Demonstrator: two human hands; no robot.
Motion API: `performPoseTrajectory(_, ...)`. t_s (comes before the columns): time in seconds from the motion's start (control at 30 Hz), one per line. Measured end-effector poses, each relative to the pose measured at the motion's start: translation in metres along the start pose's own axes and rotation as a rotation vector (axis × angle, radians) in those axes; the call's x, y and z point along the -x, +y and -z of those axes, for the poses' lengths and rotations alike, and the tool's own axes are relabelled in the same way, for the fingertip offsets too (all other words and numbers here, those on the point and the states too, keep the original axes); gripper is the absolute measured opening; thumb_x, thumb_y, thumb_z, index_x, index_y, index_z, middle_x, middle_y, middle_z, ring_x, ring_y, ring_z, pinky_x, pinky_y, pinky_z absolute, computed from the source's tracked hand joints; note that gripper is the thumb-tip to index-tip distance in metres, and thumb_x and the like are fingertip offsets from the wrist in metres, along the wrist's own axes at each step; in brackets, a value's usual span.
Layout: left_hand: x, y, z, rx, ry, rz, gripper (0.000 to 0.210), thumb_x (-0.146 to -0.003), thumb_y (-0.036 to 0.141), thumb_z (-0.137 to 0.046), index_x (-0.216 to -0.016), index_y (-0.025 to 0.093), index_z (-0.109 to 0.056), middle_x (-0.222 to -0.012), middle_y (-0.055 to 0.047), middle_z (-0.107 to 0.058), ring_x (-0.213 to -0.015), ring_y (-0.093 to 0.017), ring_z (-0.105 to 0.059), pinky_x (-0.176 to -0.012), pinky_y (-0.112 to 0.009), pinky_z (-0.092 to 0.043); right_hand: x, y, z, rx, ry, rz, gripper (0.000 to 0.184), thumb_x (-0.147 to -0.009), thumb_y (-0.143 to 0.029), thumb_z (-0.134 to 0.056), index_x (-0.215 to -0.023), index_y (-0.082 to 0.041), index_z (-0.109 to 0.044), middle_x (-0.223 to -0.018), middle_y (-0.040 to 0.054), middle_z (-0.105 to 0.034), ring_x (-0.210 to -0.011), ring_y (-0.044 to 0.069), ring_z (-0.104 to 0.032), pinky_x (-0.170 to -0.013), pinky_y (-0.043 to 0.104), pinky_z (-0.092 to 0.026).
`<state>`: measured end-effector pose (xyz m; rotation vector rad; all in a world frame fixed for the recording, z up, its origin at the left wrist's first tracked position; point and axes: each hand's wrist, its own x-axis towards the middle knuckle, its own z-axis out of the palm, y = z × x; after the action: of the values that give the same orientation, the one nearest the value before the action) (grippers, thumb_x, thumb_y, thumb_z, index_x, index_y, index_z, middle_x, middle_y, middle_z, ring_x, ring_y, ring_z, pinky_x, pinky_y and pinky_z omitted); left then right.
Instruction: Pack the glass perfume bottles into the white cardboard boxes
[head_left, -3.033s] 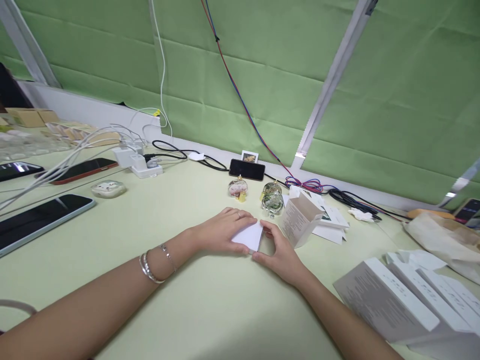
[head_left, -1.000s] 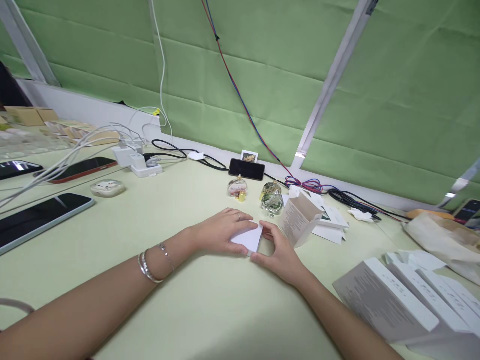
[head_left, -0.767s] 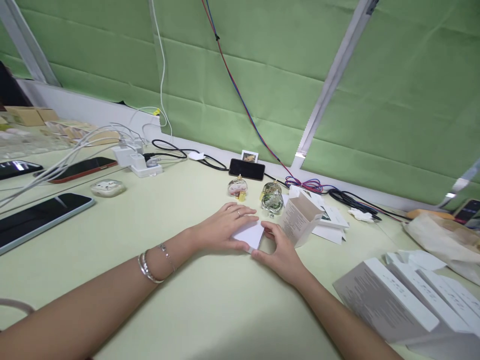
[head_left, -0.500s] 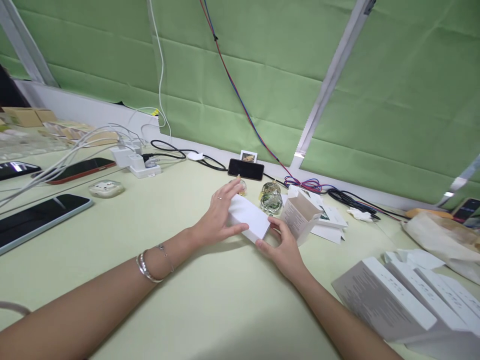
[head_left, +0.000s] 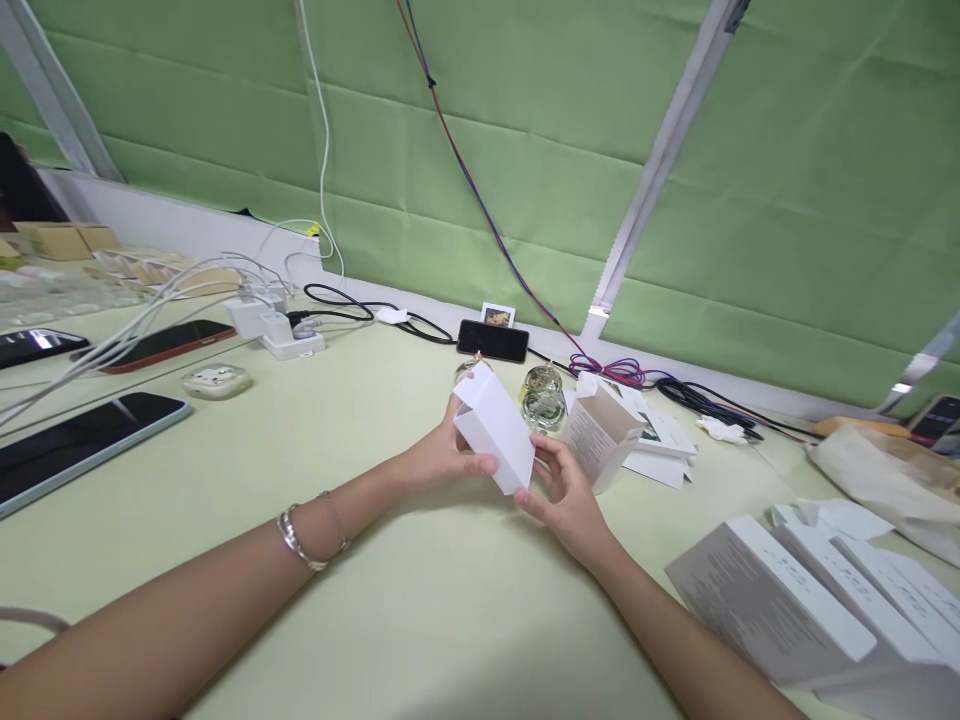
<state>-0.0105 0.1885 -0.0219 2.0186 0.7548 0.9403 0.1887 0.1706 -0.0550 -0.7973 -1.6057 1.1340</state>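
Since half a second ago, we have tipped the white box (head_left: 499,430) up more steeply, an open flap showing at its upper-left end. We hold it above the table (head_left: 420,610): our left hand (head_left: 442,458) pinches it, thumb on the near side and fingers hidden behind; our right hand (head_left: 562,500) grips the lower-right end between thumb and fingertips.

Its top corner blocks most of our view of a small bottle (head_left: 463,372). Near it stands green-tinted glassware (head_left: 544,408), and just beyond our right hand an open carton (head_left: 592,445) stands before some white cards (head_left: 664,435). Behind, a dark phone (head_left: 493,341) leans near the wall; to our right, white cartons (head_left: 765,590) lean in a row.

Fine print covers the open carton and the nearest leaning one, too small for us to read.
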Motion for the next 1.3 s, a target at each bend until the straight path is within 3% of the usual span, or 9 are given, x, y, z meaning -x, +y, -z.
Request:
performPoseTrajectory(0.1,0.000,0.005,-0.003,0.260,-0.061,0.025,0.072,-0.068,0.058,-0.061,-0.124,0.017,-0.041,-0.119,-0.017,-0.053,-0.109,-0.030,-0.052,-0.086,-0.042,-0.045,0.000,-0.002,0.000,-0.041,-0.016,0.016,0.060,-0.064,-0.036,-0.073,-0.114,-0.024,-0.043,-0.124,0.0075,-0.047,-0.121,0.021,-0.042,-0.106,0.041,-0.032)
performPoseTrajectory(0.2,0.002,0.007,-0.008,0.326,-0.197,0.015,0.058,-0.071,0.046,-0.065,-0.118,0.017,-0.049,-0.117,-0.014,-0.055,-0.109,-0.029,-0.052,-0.088,-0.040,-0.043,0.002,-0.006,-0.002,-0.066,-0.077,0.029,0.059,-0.064,-0.032,-0.074,-0.114,-0.025,-0.044,-0.125,0.0071,-0.047,-0.122,0.021,-0.042,-0.107,0.042,-0.031)
performPoseTrajectory(0.27,0.003,0.009,-0.010,0.327,-0.225,0.000,0.051,-0.073,0.040,-0.064,-0.117,0.017,-0.051,-0.117,-0.013,-0.055,-0.110,-0.028,-0.051,-0.090,-0.039,-0.042,0.004,-0.008,-0.003,-0.069,-0.119,0.038,0.059,-0.064,-0.030,-0.074,-0.114,-0.025,-0.044,-0.127,0.0071,-0.046,-0.122,0.022,-0.042,-0.107,0.042,-0.031)
performPoseTrajectory(0.57,0.004,0.011,-0.012,0.397,-0.186,0.007,0.050,-0.071,0.038,-0.067,-0.113,0.016,-0.051,-0.112,-0.012,-0.057,-0.105,-0.028,-0.054,-0.087,-0.039,-0.043,0.004,-0.007,-0.003,-0.077,-0.156,0.017,0.062,-0.065,-0.030,-0.074,-0.117,-0.024,-0.041,-0.132,0.0085,-0.043,-0.123,0.021,-0.042,-0.107,0.041,-0.031)
performPoseTrajectory(0.73,0.006,0.007,-0.011,0.379,-0.157,0.069,0.063,-0.068,0.036,-0.070,-0.122,0.018,-0.041,-0.119,-0.013,-0.053,-0.111,-0.029,-0.050,-0.091,-0.041,-0.041,0.004,-0.007,-0.003,-0.072,-0.167,-0.005,0.062,-0.064,-0.033,-0.074,-0.116,-0.025,-0.041,-0.134,0.0081,-0.041,-0.124,0.021,-0.041,-0.108,0.042,-0.029)
performPoseTrajectory(1.3,0.006,0.005,-0.012,0.239,-0.086,0.072,0.066,-0.066,0.037,-0.071,-0.120,0.018,-0.038,-0.119,-0.012,-0.050,-0.111,-0.028,-0.048,-0.091,-0.039,-0.040,0.005,-0.010,-0.003,0.063,-0.154,0.018,0.059,-0.068,-0.030,-0.071,-0.119,-0.025,-0.041,-0.133,0.0078,-0.042,-0.122,0.022,-0.043,-0.105,0.042,-0.035)
